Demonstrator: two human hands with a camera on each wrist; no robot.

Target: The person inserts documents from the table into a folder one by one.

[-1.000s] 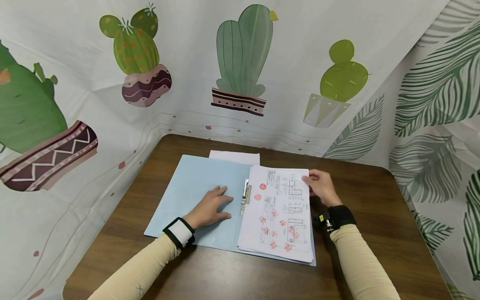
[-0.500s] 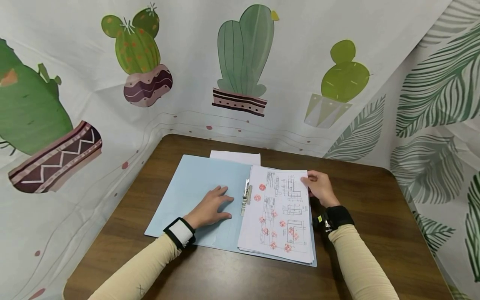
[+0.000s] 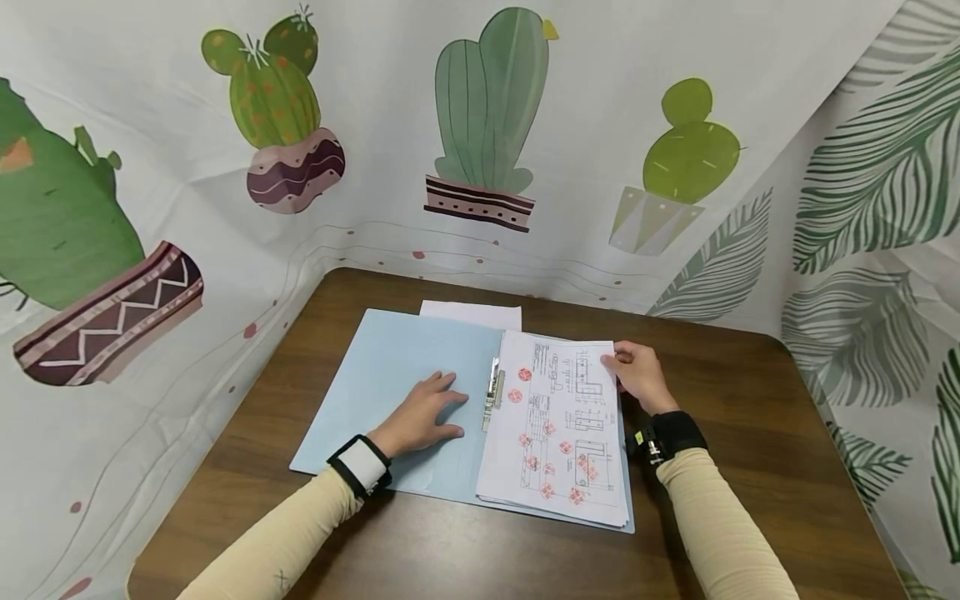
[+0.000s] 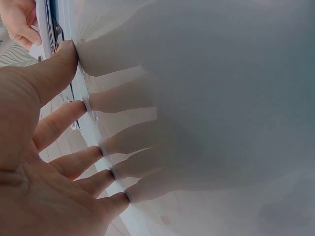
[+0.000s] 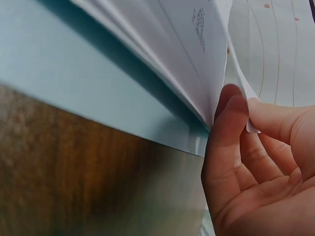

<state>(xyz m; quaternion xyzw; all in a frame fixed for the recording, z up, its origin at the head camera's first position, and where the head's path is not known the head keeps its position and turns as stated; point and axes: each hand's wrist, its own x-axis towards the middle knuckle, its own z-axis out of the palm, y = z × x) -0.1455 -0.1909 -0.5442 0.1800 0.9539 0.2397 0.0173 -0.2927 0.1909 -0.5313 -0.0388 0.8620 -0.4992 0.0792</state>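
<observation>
A light blue folder [image 3: 360,367] lies spread on the table, its metal clip [image 3: 492,392] near the fold. On its right side sits a stack of paper sheets [image 3: 555,467] with line drawings and red stamp marks. My left hand [image 3: 422,414] rests on the folder's bare left cover, fingers spread; in the left wrist view its fingertips [image 4: 74,108] touch the glossy surface. At the stack's upper right corner my right hand [image 3: 641,375] pinches a sheet between thumb and finger. The right wrist view shows that sheet's corner [image 5: 252,129] raised between them, apart from the sheets below.
Behind the folder a white sheet [image 3: 472,313] sticks out past its far edge. The brown wooden table [image 3: 450,558] has rounded corners. A printed cloth [image 3: 375,125] with cacti and leaves hangs round the table's back and sides.
The right hand has shifted slightly left with the pinched sheet corner, whose upper edge now sits a little lower. The left hand stays in place on the cover.
</observation>
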